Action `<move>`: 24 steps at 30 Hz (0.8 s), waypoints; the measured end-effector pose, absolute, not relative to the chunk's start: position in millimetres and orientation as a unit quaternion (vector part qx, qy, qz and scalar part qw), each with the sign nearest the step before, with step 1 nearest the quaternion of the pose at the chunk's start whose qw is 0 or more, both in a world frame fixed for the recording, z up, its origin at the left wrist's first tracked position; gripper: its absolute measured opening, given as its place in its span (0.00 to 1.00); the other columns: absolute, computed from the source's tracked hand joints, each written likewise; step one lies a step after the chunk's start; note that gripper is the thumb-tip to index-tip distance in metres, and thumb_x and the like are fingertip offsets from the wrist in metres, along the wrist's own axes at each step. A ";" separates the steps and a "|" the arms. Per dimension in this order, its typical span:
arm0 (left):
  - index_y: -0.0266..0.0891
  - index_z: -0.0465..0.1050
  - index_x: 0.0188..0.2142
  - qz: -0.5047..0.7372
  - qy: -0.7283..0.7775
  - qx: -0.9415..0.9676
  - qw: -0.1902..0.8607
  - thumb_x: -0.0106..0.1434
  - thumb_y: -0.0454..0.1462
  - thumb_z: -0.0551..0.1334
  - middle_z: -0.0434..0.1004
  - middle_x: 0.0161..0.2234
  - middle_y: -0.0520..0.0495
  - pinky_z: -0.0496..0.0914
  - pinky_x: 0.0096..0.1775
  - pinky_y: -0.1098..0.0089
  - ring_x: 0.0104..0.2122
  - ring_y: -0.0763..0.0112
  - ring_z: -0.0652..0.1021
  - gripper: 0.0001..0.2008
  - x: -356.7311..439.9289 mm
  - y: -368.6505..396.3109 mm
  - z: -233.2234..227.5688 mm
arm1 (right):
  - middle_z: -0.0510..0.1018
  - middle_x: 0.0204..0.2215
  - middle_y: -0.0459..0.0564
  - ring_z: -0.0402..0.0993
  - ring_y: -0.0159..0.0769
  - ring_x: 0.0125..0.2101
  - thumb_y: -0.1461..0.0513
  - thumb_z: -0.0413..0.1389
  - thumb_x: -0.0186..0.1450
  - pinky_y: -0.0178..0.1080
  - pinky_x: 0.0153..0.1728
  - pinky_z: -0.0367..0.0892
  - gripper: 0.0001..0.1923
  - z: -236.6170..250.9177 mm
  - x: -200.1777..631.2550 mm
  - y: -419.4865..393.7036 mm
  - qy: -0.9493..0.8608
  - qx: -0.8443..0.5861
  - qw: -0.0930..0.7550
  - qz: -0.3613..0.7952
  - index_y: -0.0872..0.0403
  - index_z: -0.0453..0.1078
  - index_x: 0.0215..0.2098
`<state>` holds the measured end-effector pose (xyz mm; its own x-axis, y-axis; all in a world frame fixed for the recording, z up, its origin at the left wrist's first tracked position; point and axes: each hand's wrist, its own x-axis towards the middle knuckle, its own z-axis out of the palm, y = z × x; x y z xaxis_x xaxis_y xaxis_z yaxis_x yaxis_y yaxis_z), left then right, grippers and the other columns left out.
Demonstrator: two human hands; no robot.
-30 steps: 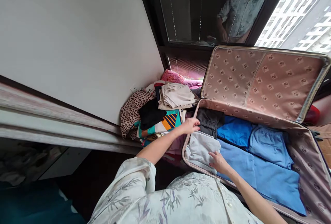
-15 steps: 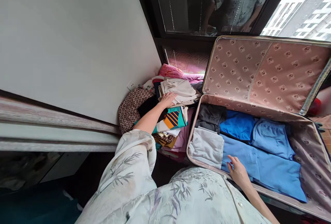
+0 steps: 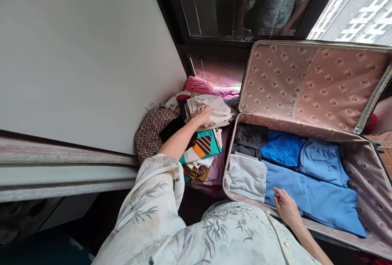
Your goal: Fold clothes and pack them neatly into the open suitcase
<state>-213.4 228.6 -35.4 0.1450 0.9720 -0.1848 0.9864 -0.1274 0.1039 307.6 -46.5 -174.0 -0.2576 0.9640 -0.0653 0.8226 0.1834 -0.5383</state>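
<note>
My left hand lies on a folded beige garment at the top of a clothes pile, its fingers spread. Just below that hand is a folded teal, white and orange striped garment. My right hand hovers at the near edge of the open suitcase, over folded light blue clothing; its fingers are loosely bent and nothing shows in them. Also inside the suitcase are a pale grey folded garment, dark grey clothing, a bright blue piece and blue shorts.
The suitcase lid stands raised against the dark window frame. A brown patterned bundle lies left of the pile, beside the white wall. Pink fabric sits behind the pile.
My left hand has slid slightly further onto the beige garment and its fingers have spread more. My right hand has barely moved. The view has shifted a little.
</note>
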 end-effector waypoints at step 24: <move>0.38 0.69 0.64 0.084 0.591 0.801 0.036 0.62 0.33 0.63 0.68 0.62 0.35 0.63 0.62 0.53 0.62 0.50 0.68 0.29 -262.2 165.1 -55.2 | 0.83 0.37 0.56 0.80 0.44 0.33 0.54 0.46 0.68 0.43 0.35 0.74 0.20 -165.9 308.5 -48.9 -0.736 -0.621 0.139 0.233 0.54 0.76 0.44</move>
